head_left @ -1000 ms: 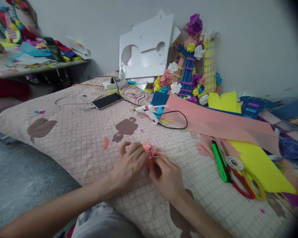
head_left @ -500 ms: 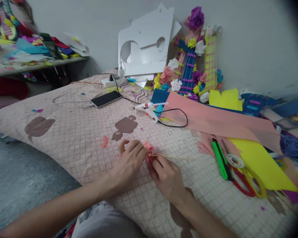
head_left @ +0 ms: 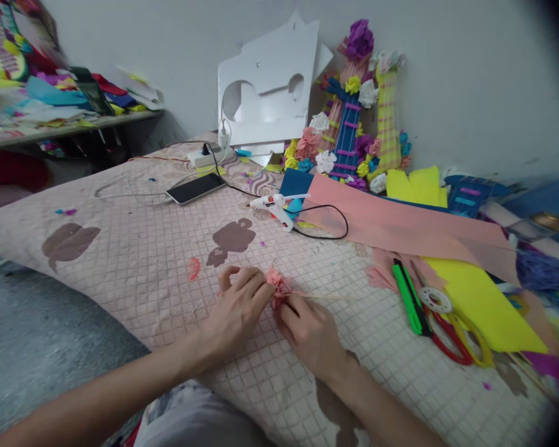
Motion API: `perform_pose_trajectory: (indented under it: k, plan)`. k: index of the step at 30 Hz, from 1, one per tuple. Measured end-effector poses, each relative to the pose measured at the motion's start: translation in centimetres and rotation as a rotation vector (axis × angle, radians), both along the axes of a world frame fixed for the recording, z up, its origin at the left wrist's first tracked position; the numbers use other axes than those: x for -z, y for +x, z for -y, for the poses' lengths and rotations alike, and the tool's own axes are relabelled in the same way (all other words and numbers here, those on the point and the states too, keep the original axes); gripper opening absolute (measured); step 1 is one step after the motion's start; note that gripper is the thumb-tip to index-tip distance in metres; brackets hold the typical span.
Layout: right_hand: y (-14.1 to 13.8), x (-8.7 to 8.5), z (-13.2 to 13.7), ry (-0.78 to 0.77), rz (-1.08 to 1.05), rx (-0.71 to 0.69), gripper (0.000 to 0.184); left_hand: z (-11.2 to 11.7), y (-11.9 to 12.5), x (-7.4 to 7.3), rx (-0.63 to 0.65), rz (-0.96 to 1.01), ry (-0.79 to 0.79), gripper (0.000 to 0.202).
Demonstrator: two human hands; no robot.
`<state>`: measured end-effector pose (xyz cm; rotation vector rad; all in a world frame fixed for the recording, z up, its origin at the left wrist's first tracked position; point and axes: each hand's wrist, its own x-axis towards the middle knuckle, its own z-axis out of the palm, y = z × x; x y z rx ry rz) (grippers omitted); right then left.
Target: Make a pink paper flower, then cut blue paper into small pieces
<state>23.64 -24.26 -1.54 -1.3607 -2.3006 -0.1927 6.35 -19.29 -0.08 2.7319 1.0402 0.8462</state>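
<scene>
At the pink flower, left fingers and right fingers curl.

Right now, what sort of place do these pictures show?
Probably a craft workroom: a white glue gun and scissors lie on the table, and flower-trimmed, guitar-like pieces stand by the wall.

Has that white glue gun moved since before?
No; against the nearest brown patch on the tablecloth, the glue gun lies where it did; only the view shifted.
</scene>
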Motion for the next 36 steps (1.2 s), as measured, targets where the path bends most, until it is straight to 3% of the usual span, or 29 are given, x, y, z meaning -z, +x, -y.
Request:
perform_pose_trajectory:
  k: [3, 7, 18, 36]
  plan:
    - [0.4, -0.6, 0.0, 0.059, -0.107, 0.004, 0.020, 0.0, -0.1, 0.1, -0.001, -0.007, 0.001, 0.019]
    - [0.9, -1.1, -0.5, 0.155, -0.143, 0.116, 0.013, -0.1, -0.1, 0.2, 0.012, -0.009, -0.024, 0.019]
    - [0.6, -0.6, -1.4, 0.095, -0.053, 0.084, 0.011, 0.0, 0.0, 0.4, -0.029, 0.048, 0.019, 0.011]
    - [0.6, -0.7, -1.1, 0.075, 0.058, 0.063, 0.016, 0.1, -0.1, -0.1, 0.015, 0.008, 0.090, 0.018]
